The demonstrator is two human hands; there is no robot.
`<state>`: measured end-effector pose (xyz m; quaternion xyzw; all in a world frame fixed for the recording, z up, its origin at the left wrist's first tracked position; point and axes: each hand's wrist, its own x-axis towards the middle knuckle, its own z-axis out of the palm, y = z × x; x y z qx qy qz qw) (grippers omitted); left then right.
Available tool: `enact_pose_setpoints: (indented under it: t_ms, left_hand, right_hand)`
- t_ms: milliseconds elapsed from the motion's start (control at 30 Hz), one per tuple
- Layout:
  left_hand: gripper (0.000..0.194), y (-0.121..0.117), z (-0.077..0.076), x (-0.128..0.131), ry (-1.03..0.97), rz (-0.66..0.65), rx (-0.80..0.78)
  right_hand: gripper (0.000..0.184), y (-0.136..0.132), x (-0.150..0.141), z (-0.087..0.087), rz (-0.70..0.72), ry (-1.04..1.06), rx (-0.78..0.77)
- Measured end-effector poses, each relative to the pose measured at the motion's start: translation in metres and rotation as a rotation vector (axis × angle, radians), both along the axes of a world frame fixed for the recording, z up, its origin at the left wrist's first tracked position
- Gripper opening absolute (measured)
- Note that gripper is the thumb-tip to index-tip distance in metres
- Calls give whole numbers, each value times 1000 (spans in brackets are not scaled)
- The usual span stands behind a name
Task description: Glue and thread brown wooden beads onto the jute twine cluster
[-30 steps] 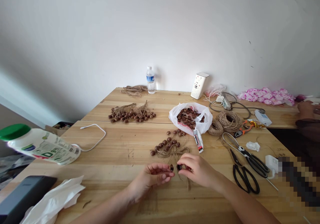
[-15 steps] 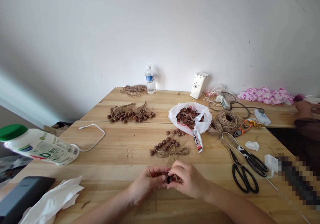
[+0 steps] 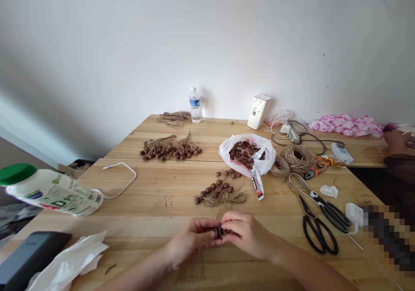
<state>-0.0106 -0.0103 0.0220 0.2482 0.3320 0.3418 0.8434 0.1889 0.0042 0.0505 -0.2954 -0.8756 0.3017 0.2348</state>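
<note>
My left hand [image 3: 189, 242] and my right hand [image 3: 249, 234] meet at the front of the wooden table, fingertips pinched together. Between them is a small dark brown nut shell [image 3: 221, 230], mostly covered by the fingers; whether it is one piece or two halves pressed together I cannot tell. Twine runs from just beyond the fingers towards a bundle of jute twine [image 3: 238, 197] strung with round brown nuts [image 3: 214, 187]. Past it, a white plastic bag [image 3: 228, 162] lies open, full of brown shell pieces [image 3: 243, 152]. A glue tube [image 3: 257, 185] leans against the bag's front.
On the right lie twine coils [image 3: 297, 158], orange-handled pliers [image 3: 317, 169] and scissors [image 3: 320, 235]. Finished-looking nut bunches [image 3: 171, 147] and a water bottle [image 3: 195, 105] stand further back. A green-capped bottle [image 3: 55, 191] is at left. Another person's hand [image 3: 397, 142] shows far right.
The shell's open hollow, facing me before, has turned and is now more covered. My right fingers have closed in nearer to my left fingertips.
</note>
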Motion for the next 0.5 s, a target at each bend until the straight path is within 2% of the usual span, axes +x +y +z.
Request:
enact_pose_setpoints:
  t_ms: [233, 400, 500]
  left_hand:
    - [23, 1, 2, -2, 61, -96, 42]
    - [20, -2, 7, -2, 111, -205, 47]
    - [21, 0, 6, -2, 117, -135, 16]
  right_hand:
    - [8, -5, 0, 0, -3, -55, 57]
    - [6, -18, -5, 4, 8, -289, 321]
    - [7, -18, -2, 11, -6, -376, 387]
